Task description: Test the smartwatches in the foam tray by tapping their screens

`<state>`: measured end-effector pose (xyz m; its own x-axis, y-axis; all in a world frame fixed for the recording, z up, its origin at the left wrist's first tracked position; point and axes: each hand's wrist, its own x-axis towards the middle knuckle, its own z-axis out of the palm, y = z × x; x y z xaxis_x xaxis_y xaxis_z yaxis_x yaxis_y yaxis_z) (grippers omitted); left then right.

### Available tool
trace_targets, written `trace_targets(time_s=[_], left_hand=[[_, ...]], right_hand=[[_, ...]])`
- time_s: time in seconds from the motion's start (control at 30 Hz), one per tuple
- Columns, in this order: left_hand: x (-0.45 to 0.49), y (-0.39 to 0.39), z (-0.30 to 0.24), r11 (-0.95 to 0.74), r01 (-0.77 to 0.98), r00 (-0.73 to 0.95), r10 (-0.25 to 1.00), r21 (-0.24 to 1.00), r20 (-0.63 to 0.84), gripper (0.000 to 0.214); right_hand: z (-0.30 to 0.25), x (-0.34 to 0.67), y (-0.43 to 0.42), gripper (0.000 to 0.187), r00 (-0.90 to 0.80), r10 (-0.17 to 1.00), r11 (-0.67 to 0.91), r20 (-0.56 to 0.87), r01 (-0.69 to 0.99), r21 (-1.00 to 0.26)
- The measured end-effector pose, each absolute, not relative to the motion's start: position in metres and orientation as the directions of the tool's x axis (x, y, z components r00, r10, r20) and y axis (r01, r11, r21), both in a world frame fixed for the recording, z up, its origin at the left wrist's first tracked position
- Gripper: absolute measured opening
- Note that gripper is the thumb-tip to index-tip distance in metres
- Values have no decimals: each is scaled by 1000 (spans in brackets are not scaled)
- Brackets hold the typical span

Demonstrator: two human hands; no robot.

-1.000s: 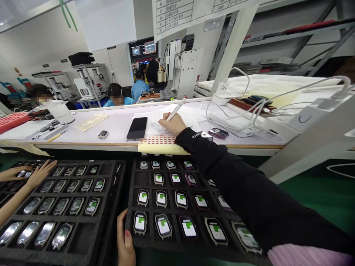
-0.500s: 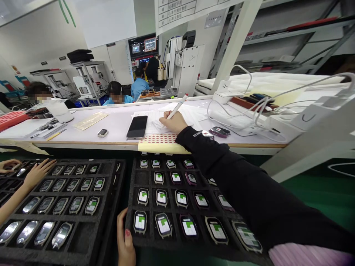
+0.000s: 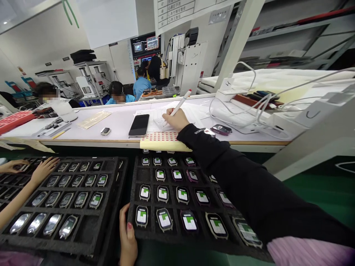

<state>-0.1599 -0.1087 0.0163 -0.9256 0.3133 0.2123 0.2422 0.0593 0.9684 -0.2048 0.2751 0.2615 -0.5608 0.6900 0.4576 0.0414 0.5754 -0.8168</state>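
Observation:
My right hand (image 3: 175, 120) reaches over to the raised shelf and grips a white pen (image 3: 179, 104), its tip on a paper form (image 3: 155, 119). My left hand (image 3: 127, 238) rests at the near left edge of a black foam tray (image 3: 144, 236) that holds several smartwatch bodies (image 3: 164, 218) with lit green-and-white screens. My thumb lies along the tray's edge with the fingers hidden below it. A black phone (image 3: 139, 125) lies face up just left of the form.
A second foam tray (image 3: 91, 221) of watch bodies sits to the left, where another person's hands (image 3: 41, 170) touch it. On the shelf lie a sheet of red dot stickers (image 3: 162, 138), a loose watch (image 3: 105, 131), a purple watch (image 3: 221, 129), and white chargers with cables (image 3: 244, 111). Workers sit at machines behind.
The pen hand has shifted very slightly on the form. The other person's hands have moved a little on the left tray. My left hand stays at the tray edge.

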Motion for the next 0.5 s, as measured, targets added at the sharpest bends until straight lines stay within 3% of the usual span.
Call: trace_targets(time_s=[0.13,0.33,0.5], left_hand=[[-160,-107,21,52,245,-927,305,968,218,68],[-157,-108,23,83,224,-932,310,971,189,72],[-152,-111,22,115,175,-942,307,978,132,71]], right_hand=[[265,-201,266,36,-511,700,559,499,-43,-828],[276,-181,235,20,-476,702,528,530,-151,-836],[274,-86,193,59,-606,595,413,529,-334,-847]])
